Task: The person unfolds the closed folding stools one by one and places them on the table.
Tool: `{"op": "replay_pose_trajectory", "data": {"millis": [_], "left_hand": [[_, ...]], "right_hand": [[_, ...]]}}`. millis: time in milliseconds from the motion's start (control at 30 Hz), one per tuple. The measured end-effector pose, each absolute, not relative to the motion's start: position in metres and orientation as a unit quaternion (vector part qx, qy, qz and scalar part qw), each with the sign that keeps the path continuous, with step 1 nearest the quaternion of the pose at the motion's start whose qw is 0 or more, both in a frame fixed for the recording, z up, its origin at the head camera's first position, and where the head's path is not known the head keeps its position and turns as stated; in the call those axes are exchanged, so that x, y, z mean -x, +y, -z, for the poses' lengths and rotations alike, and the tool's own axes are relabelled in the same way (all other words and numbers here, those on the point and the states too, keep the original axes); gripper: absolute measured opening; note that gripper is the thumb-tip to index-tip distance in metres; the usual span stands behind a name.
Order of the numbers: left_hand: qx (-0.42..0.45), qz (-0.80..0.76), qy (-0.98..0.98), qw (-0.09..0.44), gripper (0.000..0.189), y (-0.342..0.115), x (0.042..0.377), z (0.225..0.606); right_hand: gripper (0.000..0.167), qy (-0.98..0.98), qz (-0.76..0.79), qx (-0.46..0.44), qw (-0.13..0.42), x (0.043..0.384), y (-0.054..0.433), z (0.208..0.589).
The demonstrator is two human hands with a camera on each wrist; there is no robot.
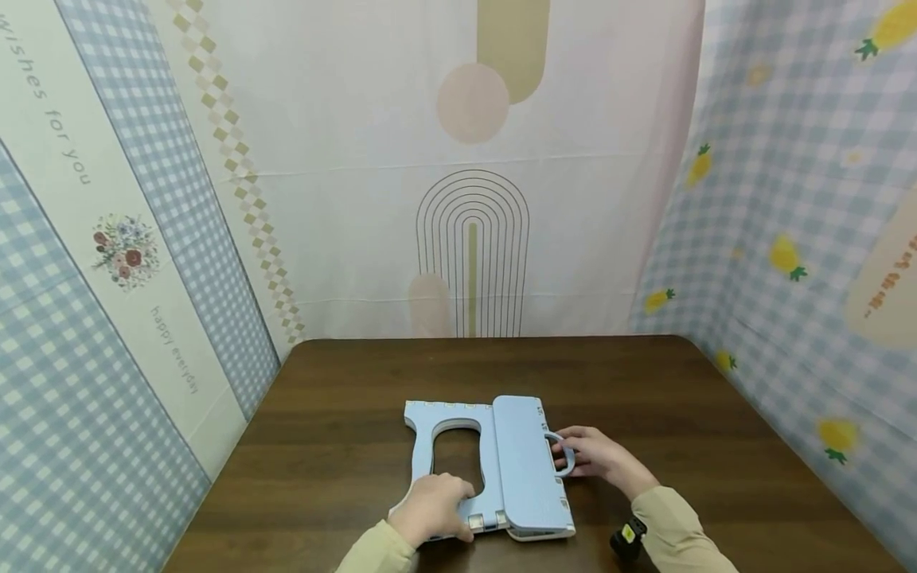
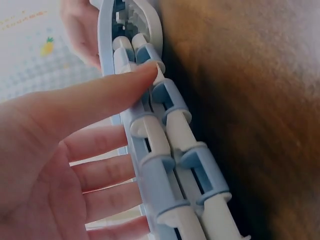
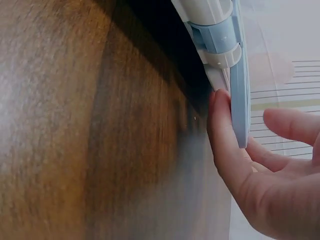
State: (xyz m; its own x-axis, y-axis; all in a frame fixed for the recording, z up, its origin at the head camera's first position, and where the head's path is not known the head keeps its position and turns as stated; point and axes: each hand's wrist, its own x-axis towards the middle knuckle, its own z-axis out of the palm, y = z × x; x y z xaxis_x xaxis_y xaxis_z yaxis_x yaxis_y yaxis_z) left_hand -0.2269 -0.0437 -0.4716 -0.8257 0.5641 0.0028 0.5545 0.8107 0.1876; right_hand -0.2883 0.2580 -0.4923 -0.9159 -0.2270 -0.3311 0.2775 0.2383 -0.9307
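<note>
A folded light-blue and white plastic step stool [image 1: 526,469] lies flat on the brown table, with an arched opening in its leg section. My left hand [image 1: 433,508] holds its near side. In the left wrist view, the left thumb [image 2: 120,90] presses on the hinged edge [image 2: 160,185], while the other fingers [image 2: 107,172] lie across the blue face. At the right side, my right hand [image 1: 593,455] is at the loop-shaped carry handle [image 1: 569,460]. Its fingers [image 3: 225,135] bend around the handle in the right wrist view, with the thumb standing apart.
The dark wooden table [image 1: 329,446] extends around the stool. Behind it hangs a pale patterned cloth [image 1: 344,239]; checked cloths [image 1: 788,199] hang at both sides. A black wrist device [image 1: 628,538] sits by the right sleeve.
</note>
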Motion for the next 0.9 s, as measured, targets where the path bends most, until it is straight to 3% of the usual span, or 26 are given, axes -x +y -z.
{"op": "replay_pose_trajectory", "data": {"millis": [467,700,900], "left_hand": [[-0.292,-0.05,0.953,-0.06,0.038,-0.034,0.221,0.485],[-0.275,-0.079,0.957,-0.037,0.037,-0.02,0.228,0.476],[-0.264,-0.118,0.957,-0.028,0.037,-0.009,0.238,0.467]], "right_hand": [[0.048,0.755,0.624,0.012,0.198,0.29,0.267,0.484],[0.052,0.728,0.652,0.046,0.204,0.307,0.284,0.457],[0.056,0.724,0.663,0.072,0.175,0.322,0.295,0.425]]}}
